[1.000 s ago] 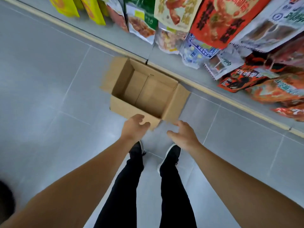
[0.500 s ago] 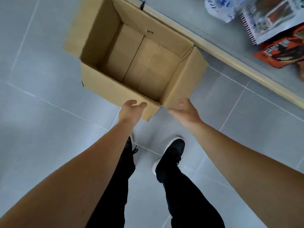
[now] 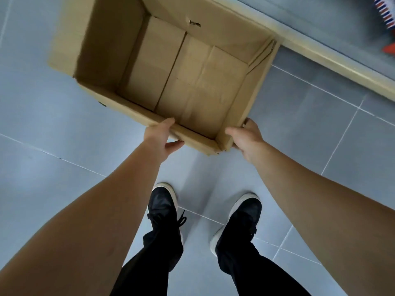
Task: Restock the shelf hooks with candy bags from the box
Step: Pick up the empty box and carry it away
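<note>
Box (image 3: 192, 77): cardboard, flaps up, on the floor (image 3: 53, 124) at 12 o'clock from the shoes (image 3: 162, 201); inside bare down to the bottom panels, no candy bags visible.
Left hand (image 3: 159, 138): at the near wall of the box, toward 11 o'clock; fingers curled over the top edge, thumb under or against the outer face, gripping the wall.
Right hand (image 3: 248, 138): at the near right corner, toward 1 o'clock; thumb over the corner edge, remaining fingers wrapped round the outside of the side wall, gripping it.
Shelf base (image 3: 342, 60): pale strip running from 12 to 3 o'clock, just beside the far right corner of the box.
Hanging bags (image 3: 388, 16): only a blurred striped scrap and an orange one at 2 o'clock; hooks out of view.
Stage, as a guess: stock gone from the box, so probably lifting or shifting the empty box.
Risk: both grips close together at one corner; thin wall likely to buckle or the far end to swing and tilt on lifting.
Risk: far corner liable to knock the shelf base or brush the hanging bags.
Risk: feet near the box; tripping possible if dragged inward.
</note>
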The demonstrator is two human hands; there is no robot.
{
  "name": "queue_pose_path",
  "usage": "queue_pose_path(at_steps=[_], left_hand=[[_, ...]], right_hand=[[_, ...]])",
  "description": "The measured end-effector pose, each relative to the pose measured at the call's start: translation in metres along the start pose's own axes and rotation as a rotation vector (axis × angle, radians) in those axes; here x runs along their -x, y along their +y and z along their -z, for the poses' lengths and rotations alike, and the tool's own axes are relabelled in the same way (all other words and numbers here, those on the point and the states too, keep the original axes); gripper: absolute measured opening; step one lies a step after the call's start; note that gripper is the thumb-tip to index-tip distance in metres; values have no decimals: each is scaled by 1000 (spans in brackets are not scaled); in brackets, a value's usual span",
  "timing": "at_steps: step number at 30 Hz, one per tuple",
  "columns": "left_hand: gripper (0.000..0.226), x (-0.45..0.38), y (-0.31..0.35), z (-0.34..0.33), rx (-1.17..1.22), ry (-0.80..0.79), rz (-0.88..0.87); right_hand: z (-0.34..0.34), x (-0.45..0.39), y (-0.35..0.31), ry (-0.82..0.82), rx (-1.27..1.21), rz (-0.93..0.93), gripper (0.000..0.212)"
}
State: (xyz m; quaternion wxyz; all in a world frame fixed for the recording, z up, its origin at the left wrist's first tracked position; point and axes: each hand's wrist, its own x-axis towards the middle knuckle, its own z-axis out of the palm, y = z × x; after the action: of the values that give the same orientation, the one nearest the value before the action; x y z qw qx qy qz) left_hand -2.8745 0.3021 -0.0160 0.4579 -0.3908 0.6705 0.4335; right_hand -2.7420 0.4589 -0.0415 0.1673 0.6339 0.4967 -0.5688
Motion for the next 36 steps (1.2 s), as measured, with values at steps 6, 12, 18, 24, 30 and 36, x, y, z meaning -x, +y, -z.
queue_pose_path(at_steps=[6, 12, 18, 24, 30, 36], left_hand=[[40, 23, -15, 19, 49, -62, 8], [37, 113, -14, 40, 44, -111, 3], [31, 240, 6, 61, -5, -125, -7], [29, 382, 11, 88, -61, -174, -11], [34, 508, 2, 116, -126, -253, -49], [33, 593, -30, 130, -237, -298, -110]], right_hand=[[11, 38, 8, -46, -62, -1, 29], [41, 121, 4, -17, -112, -36, 26], [80, 244, -24, 107, -117, -53, 19], [126, 391, -46, 259, -87, -53, 23], [171, 520, -42, 342, -69, 12, 24], [203, 604, 1, 383, -154, 6, 32]])
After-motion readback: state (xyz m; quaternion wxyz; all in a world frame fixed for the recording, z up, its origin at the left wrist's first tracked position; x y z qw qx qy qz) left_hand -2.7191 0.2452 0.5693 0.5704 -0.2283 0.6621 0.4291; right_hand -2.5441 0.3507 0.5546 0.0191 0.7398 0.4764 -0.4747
